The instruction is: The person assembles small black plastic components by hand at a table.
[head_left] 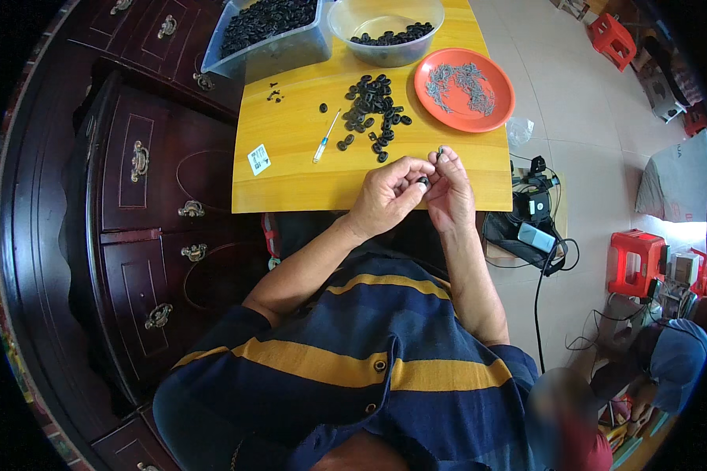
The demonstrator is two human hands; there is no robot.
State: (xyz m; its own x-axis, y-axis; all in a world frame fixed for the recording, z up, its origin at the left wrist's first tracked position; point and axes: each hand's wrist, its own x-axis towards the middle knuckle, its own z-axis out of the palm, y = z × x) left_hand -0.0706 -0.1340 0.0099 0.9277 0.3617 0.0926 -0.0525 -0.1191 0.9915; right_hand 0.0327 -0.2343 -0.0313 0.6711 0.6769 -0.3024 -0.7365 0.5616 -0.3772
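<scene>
Both my hands meet over the near edge of the yellow table (279, 184). My left hand (389, 192) is closed, pinching a small black oval piece (423, 180) between thumb and fingers. Beside it, my right hand (452, 188) has its thumb and fingertips together around something small and dark, too tiny to name. Just beyond lies a loose heap of black oval pieces (373, 98). To its right sits an orange-red plate (506, 98) scattered with thin grey metal pins (479, 94). A small screwdriver (322, 147) with a clear blue handle lies left of the heap.
A clear tub (283, 59) full of black pieces and a round clear bowl (385, 53) stand at the back. Left are black bits (274, 96) and a white label (259, 159). Dark wooden drawers (145, 165) flank the table; cables and a black bag (526, 235) lie right. Another person sits lower right.
</scene>
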